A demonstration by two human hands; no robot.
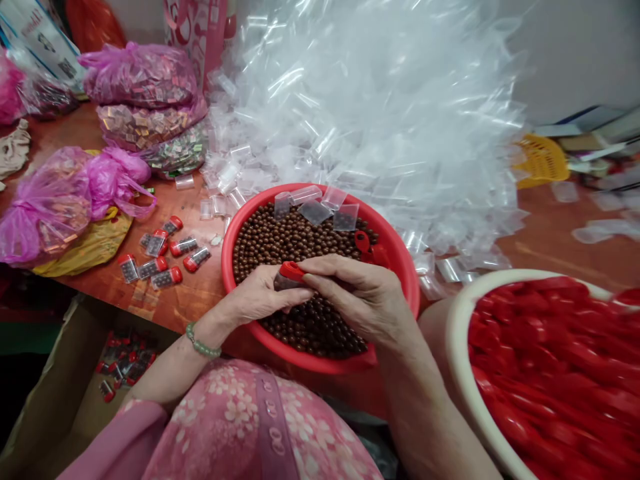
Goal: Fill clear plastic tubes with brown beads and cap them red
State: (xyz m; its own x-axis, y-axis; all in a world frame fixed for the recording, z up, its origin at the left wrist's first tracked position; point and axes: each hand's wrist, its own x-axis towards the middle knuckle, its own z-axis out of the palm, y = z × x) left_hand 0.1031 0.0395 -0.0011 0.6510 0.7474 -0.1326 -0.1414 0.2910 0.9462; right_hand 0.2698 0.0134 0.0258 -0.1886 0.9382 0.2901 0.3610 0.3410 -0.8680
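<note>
My left hand, with a green bead bracelet at the wrist, is closed around a small clear plastic container. My right hand pinches the red cap at the container's top. Both hands are over a red basin full of small round brown balls. Several clear plastic sleeves lie on the balls near the far rim. Loose red caps rest on the balls to the right. What the container holds is mostly hidden by my fingers.
A big heap of clear sleeves rises behind the basin. Filled red-capped containers lie on the table at left, more in a cardboard box below. A cream tub of red plastic parts stands right. Pink bags sit back left.
</note>
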